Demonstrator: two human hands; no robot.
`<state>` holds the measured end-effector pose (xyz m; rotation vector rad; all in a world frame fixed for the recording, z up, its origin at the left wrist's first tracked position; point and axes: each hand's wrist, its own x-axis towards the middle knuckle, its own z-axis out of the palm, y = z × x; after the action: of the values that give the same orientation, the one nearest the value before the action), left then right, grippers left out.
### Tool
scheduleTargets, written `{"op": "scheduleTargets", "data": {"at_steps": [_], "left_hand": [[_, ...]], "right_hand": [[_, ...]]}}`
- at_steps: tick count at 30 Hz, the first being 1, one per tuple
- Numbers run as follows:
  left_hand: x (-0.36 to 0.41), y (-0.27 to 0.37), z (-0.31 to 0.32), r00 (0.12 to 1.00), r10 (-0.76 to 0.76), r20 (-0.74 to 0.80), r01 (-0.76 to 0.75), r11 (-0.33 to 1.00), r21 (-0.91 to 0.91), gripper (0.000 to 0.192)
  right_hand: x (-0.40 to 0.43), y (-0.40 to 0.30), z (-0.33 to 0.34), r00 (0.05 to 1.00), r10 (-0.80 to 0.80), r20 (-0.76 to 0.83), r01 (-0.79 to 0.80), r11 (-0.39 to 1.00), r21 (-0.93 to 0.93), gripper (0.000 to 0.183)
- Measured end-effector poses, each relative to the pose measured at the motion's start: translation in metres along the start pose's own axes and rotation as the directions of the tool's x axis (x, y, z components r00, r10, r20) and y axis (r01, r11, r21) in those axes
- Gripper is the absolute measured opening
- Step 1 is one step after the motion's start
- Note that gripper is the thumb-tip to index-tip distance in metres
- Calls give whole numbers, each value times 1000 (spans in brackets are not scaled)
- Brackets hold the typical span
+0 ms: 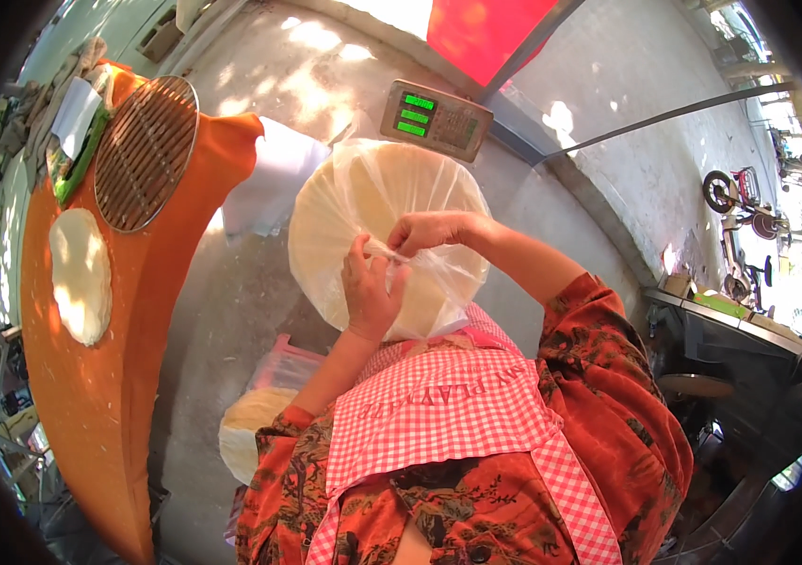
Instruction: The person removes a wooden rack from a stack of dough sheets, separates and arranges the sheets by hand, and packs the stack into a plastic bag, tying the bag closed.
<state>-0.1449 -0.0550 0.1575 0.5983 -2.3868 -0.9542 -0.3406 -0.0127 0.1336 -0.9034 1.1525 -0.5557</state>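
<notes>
In front of my apron lies a clear plastic bag (323, 205) around large round, pale flatbreads (401, 176). Its gathered plastic runs to the middle of the top, where both hands meet. My left hand (372, 282) pinches the twisted plastic between thumb and fingers. Close against it, my right hand (422, 233) has its fingers curled around the same gathered part. Whether the plastic is knotted there is hidden by the fingers. Just beyond the bag stands a digital scale (436, 120) with its green display lit; how the bag rests on it cannot be made out.
An orange-covered table (139, 296) on the left bears a flat piece of dough (80, 275) and a round wire rack (146, 152). More round flatbreads (259, 409) lie below my left forearm. White plastic sheets (273, 169) sit beside the bag. A metal post (514, 63) stands behind the scale.
</notes>
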Motion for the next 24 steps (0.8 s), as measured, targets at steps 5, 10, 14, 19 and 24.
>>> {"op": "scheduleTargets", "data": {"at_steps": [5, 10, 14, 19, 24], "left_hand": [[-2, -17, -7, 1000, -15, 8, 13, 990, 142, 12], [-29, -40, -1, 1000, 4, 29, -12, 961, 276, 10], [-88, -85, 15, 995, -70, 66, 47, 954, 296, 9], [-21, -53, -28, 967, -224, 121, 233, 970, -72, 9], [28, -26, -13, 985, -170, 27, 171, 937, -304, 11]], "right_hand": [[-24, -16, -9, 982, -89, -166, 132, 953, 272, 24], [-7, 26, -20, 607, -568, -555, 190, 782, -593, 22], [12, 76, -29, 612, -440, -657, -250, 681, -689, 23], [-9, 25, 6, 364, -577, -732, 279, 817, -505, 29], [-3, -2, 71, 735, -270, -622, 418, 903, 101, 26]]}}
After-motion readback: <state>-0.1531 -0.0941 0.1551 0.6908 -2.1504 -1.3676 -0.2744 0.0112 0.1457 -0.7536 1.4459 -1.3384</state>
